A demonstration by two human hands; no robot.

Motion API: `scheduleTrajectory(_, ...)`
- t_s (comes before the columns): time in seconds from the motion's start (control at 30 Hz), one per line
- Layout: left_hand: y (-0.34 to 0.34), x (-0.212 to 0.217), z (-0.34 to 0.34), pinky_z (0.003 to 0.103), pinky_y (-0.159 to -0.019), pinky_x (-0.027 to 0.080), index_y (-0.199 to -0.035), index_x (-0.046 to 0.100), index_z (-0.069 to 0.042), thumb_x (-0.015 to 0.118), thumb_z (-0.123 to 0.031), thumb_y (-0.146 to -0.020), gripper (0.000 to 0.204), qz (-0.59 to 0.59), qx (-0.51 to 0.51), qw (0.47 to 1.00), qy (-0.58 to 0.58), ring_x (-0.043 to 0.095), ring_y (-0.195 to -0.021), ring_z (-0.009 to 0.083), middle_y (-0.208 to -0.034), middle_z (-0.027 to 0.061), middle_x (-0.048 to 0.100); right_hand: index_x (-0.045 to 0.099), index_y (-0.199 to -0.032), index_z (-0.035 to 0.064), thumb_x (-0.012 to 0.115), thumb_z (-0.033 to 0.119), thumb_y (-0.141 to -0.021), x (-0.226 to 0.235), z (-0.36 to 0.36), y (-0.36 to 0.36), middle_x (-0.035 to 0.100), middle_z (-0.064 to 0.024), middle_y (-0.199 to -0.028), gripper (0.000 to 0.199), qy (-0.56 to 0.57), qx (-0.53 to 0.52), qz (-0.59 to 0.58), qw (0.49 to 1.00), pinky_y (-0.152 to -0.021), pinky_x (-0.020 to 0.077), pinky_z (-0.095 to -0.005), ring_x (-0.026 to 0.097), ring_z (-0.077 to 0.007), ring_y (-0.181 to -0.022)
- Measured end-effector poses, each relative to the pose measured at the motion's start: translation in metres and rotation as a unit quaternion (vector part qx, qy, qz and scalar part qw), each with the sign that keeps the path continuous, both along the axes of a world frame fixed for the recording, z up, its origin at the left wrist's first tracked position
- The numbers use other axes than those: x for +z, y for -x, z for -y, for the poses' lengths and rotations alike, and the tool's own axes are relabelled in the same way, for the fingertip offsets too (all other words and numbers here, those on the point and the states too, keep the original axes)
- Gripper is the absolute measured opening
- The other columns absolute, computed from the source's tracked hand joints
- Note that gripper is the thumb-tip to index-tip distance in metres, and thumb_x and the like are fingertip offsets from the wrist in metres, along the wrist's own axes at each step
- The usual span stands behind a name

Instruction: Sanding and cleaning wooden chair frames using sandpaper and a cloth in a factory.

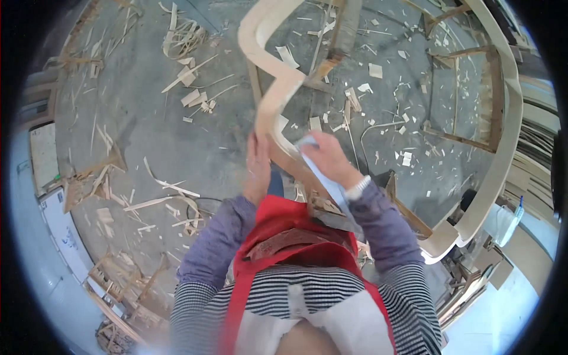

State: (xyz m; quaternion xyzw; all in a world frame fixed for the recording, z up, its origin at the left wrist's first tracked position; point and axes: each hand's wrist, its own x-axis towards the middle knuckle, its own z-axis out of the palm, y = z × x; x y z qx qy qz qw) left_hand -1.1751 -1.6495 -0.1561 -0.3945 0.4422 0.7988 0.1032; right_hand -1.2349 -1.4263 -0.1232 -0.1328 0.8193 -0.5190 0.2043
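A thick, wavy strip of pale wood [284, 83] runs from the top of the view down toward my red apron [278, 216]. Along its left side lies my left hand [257, 168], fingers stretched out and touching the edge. My right hand [331, 157] is closed on a long pale blue strip [322, 177] at the wood's right edge. The strip trails back from my fingers toward my right forearm; its material I cannot make out. Part of the wood's near end is hidden by the strip and the apron.
Wood shavings and offcuts [195, 97] litter the grey floor [213, 142]. A large curved wooden band [512, 112] sweeps down the right side, near wooden trestles [494, 100]. Stacked boards [532, 154] stand at far right; more wooden frames [127, 278] lie at lower left.
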Motion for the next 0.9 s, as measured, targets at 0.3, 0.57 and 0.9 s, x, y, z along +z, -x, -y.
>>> scheduleTrajectory(0.3, 0.033, 0.029, 0.044, 0.032, -0.085, 0.047, -0.109, 0.063, 0.001, 0.064, -0.025, -0.094, 0.030, -0.152, -0.378, 0.872, 0.271, 0.057, -0.096, 0.0209, -0.109, 0.0144, 0.055, 0.062, -0.096, -0.0009, 0.066, 0.012, -0.086, 0.020, 0.068, 0.050, 0.060, 0.0003, -0.078, 0.017, 0.075, -0.156, 0.162, 0.972, -0.066, 0.0471, -0.0265, 0.054, -0.0044, -0.077)
scheduleTrajectory(0.57, 0.035, 0.011, 0.044, 0.031, -0.074, 0.046, -0.096, 0.066, 0.000, 0.065, -0.022, -0.092, 0.023, -0.119, -0.354, 0.918, 0.131, 0.053, -0.082, 0.0183, -0.093, 0.0094, 0.051, 0.063, -0.095, -0.0003, 0.067, 0.014, -0.087, 0.023, 0.052, 0.038, 0.064, -0.0085, -0.082, 0.017, -0.018, 0.033, 0.117, 0.992, -0.070, 0.0486, -0.0300, 0.059, -0.0142, -0.073)
scheduleTrajectory(0.9, 0.043, 0.020, 0.049, 0.026, -0.064, 0.042, -0.092, 0.063, 0.002, 0.064, -0.017, -0.093, 0.019, -0.084, -0.358, 0.928, 0.061, 0.051, -0.072, 0.0101, -0.082, 0.0037, 0.056, 0.064, -0.089, -0.0027, 0.066, 0.027, -0.079, 0.018, 0.080, 0.022, 0.065, -0.0218, -0.085, 0.032, -0.171, -0.145, 0.095, 0.970, -0.074, 0.0499, -0.0409, 0.064, -0.0339, -0.084)
